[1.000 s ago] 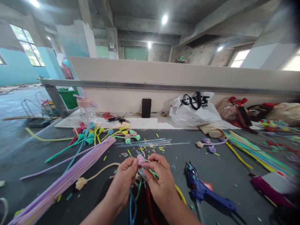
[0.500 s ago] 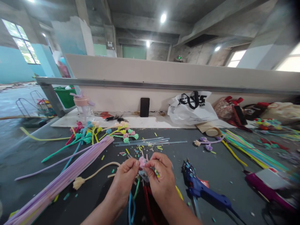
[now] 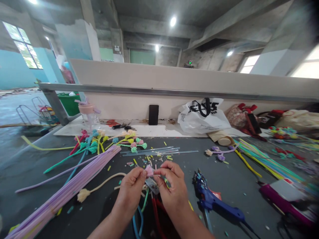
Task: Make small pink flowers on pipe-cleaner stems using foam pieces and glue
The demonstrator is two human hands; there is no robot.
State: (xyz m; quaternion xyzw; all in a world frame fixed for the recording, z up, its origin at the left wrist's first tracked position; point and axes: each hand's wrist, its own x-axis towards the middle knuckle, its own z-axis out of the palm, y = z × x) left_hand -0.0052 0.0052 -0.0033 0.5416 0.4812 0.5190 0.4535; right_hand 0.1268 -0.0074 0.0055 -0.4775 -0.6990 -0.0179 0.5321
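Between my two hands is a small pink fuzzy piece [image 3: 149, 170]. The fingertips of my left hand [image 3: 132, 186] pinch its left side, and my right hand [image 3: 171, 182] has its thumb and forefinger at its right side. Just below, red-handled pliers [image 3: 156, 207] lie on the dark table, their jaws partly under my hands. Blue [image 3: 136, 220] and green stems lie beside the pliers. A cream stem with a fluffy tip [image 3: 84, 195] rests left of my left hand. Small cut bits are scattered beyond my fingers.
A bundle of pink and purple stems [image 3: 74, 189] spans the left. Colourful flower-tipped stems [image 3: 91, 146] lie behind it. Clear glue sticks [image 3: 159, 152] lie mid-table. A blue glue gun [image 3: 216, 202] and a purple one [image 3: 284, 200] are at right. A phone [image 3: 154, 115] stands at the back.
The pink piece has shifted slightly left and up and shows more between my fingertips. More of the pliers' jaws is visible below my hands.
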